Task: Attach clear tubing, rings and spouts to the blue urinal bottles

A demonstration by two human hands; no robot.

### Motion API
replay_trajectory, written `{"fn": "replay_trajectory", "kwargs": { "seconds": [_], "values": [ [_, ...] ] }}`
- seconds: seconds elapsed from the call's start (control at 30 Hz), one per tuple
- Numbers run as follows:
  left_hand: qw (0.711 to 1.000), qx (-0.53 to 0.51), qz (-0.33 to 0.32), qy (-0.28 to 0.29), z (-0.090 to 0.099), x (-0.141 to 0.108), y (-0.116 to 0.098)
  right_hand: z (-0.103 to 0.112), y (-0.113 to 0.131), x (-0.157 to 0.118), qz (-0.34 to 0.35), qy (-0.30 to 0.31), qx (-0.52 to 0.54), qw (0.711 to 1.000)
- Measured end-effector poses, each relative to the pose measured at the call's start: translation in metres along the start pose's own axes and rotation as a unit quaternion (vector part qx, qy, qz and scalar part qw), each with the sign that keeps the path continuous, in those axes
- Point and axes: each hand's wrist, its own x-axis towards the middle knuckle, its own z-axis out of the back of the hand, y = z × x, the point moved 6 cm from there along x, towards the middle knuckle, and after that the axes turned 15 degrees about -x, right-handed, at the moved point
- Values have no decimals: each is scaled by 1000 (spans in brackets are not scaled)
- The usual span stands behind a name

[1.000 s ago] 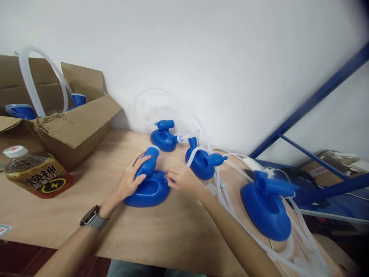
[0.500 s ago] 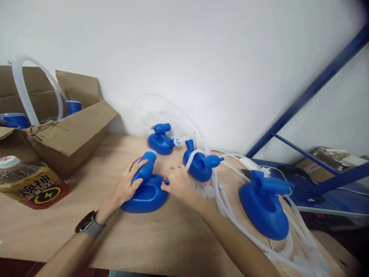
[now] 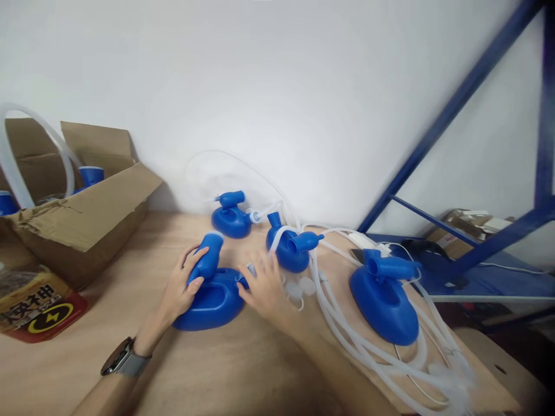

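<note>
Pale wall at the back, wooden surface under everything, and a cardboard box over on the left. The blue container being worked on sits on the near part of the surface, and the left hand is still wrapped round its upper blue piece. Can't tell if that bit is joined on or just resting there.

What's changed: the right hand was pinched at the container's right end half a second ago, now its fingers are spread pretty wide there. To me that looks like it eased off a grip while the left kept things steady. It's blurry, so no clue if the pale bit by the fingers is touching them.

Three more blue containers stand further off, with white tubes looping about and clear discs just beside the right hand.
</note>
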Motion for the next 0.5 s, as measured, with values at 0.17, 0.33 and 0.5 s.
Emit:
{"fn": "replay_trajectory", "kwargs": {
  "seconds": [0.17, 0.33, 0.5],
  "values": [
    [999, 33, -12, 25, 1, -4, 10, 34, -53, -106, -174, -64, -11, 983],
    [988, 118, -85, 57, -5, -5, 9, 52, -112, -257, -305, -77, -128, 941],
    [974, 177, -138, 28, -16, -12, -4, 74, -141, -352, -448, -47, -245, 858]
  ]
}}
